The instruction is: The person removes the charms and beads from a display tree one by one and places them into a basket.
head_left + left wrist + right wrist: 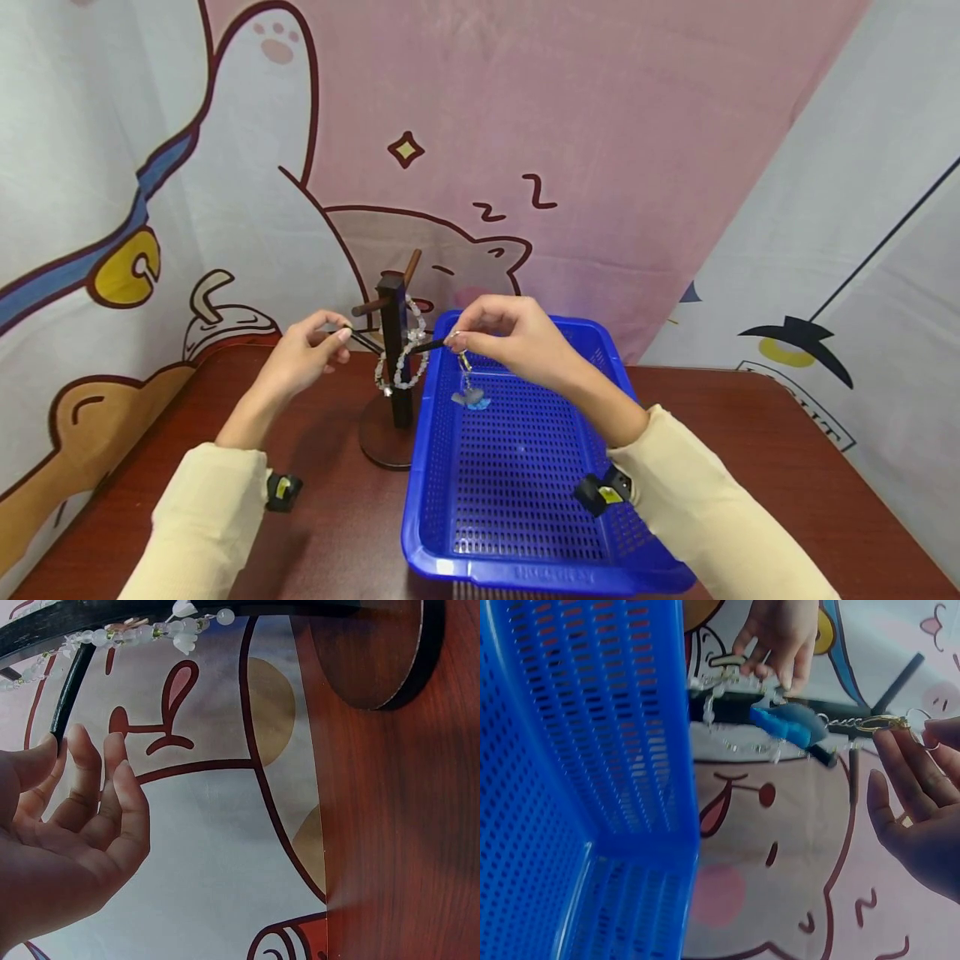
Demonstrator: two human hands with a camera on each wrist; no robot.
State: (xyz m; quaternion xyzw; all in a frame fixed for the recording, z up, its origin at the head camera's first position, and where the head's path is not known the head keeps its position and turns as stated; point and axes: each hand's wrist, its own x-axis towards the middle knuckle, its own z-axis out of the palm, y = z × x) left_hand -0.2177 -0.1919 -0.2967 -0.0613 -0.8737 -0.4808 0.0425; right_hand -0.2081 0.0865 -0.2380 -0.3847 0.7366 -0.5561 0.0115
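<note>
A dark wooden stand [392, 333] with a round base and several pegs carries beaded bracelets [408, 367] of pale, clear beads. At its left side, my left hand [303, 354] pinches the end of a dark peg [71, 694] between thumb and finger. My right hand [510, 337] pinches the metal ring of a keychain [881, 722] close to the tip of a peg on the right side. From its gold clasp and short chain hangs a grey and blue charm [471, 398], whose exact shape is unclear.
A blue perforated plastic basket [442, 564] stands right of the stand, below my right hand. Both rest on a reddish-brown table [322, 533]. Behind them hangs a cartoon-printed cloth [600, 167].
</note>
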